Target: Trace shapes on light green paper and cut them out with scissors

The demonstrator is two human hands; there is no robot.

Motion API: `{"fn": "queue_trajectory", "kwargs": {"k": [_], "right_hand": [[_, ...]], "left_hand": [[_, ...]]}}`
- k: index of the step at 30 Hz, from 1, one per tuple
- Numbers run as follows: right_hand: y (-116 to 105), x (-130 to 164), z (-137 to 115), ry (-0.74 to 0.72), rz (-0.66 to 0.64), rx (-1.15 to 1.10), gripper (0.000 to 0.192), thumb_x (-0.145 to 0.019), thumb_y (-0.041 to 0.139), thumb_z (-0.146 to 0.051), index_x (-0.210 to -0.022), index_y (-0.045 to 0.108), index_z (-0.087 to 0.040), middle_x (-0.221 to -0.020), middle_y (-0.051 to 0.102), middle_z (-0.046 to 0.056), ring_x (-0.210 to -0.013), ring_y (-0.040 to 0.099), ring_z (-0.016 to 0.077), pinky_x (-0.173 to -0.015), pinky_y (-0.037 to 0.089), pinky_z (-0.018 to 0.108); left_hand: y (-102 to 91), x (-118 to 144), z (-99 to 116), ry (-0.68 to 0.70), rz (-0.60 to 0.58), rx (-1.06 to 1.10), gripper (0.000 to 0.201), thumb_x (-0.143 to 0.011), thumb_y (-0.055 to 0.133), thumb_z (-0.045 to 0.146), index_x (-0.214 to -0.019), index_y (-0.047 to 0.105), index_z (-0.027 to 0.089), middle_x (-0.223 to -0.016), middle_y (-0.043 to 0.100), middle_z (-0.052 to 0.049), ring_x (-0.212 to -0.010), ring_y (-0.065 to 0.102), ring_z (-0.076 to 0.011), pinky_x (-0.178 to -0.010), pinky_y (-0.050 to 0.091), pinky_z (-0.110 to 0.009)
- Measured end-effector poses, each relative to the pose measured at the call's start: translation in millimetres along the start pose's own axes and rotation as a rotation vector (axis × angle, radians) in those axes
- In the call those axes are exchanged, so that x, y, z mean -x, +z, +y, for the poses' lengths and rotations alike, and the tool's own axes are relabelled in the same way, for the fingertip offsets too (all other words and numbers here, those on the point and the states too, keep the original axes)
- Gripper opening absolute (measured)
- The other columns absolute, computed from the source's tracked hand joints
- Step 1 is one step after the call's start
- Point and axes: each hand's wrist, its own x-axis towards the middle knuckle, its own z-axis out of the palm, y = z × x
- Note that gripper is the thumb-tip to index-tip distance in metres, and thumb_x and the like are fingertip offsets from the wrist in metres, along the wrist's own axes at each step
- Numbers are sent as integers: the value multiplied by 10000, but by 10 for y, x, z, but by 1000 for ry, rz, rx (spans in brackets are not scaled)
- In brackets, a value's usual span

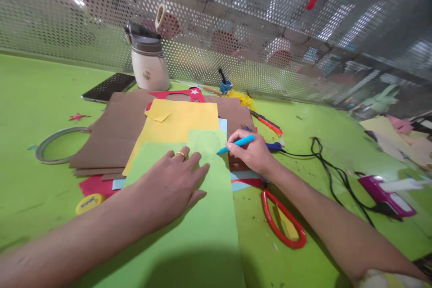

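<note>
My left hand [172, 184], with a gold ring on one finger, lies flat with fingers spread on a light green paper sheet [202, 238] and presses it down. My right hand [251, 150] grips a blue pen [236, 143] whose tip touches the upper part of the green sheet, next to a faint drawn circle [207, 142]. Under the green sheet lie a yellow sheet [178, 121] and brown cardboard [114, 130].
Red-handled scissors [281, 222] lie under my right forearm. A purple glue gun [388, 193] with a black cord [332, 171] is at the right. A white jug [148, 60], a phone [108, 86], a tape ring [56, 144] and a perforated metal wall [236, 18] stand behind.
</note>
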Motion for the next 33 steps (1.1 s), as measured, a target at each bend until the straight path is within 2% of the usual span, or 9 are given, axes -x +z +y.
{"fn": "queue_trajectory", "kwargs": {"k": [9,18,33], "right_hand": [[12,-4,36,2,7,3,128,-867,628,-196,-751,601,-151,-604,564,-72,-513,543,96,-515,459,238],[-17,-29,79,8,69,-13,139,-885,614,-211,-765,594,-146,-591,548,-78,-491,543,88,-486,466,225],[46,-6,43,8,19,5,148,-888,615,-220,-760,601,-145,-609,566,-72,-499,548,88,-502,474,232]], "left_hand": [[16,6,-6,-2,-1,-11,319,-879,498,374,-1120,592,187,-1003,601,-137,-994,551,-365,-746,487,-478],[17,6,-4,-9,3,-1,318,-876,498,378,-1120,590,198,-1004,601,-134,-990,552,-360,-756,481,-474],[44,-3,-14,-2,-8,-5,342,-871,495,397,-1126,592,191,-1004,595,-140,-996,545,-372,-755,480,-483]]}}
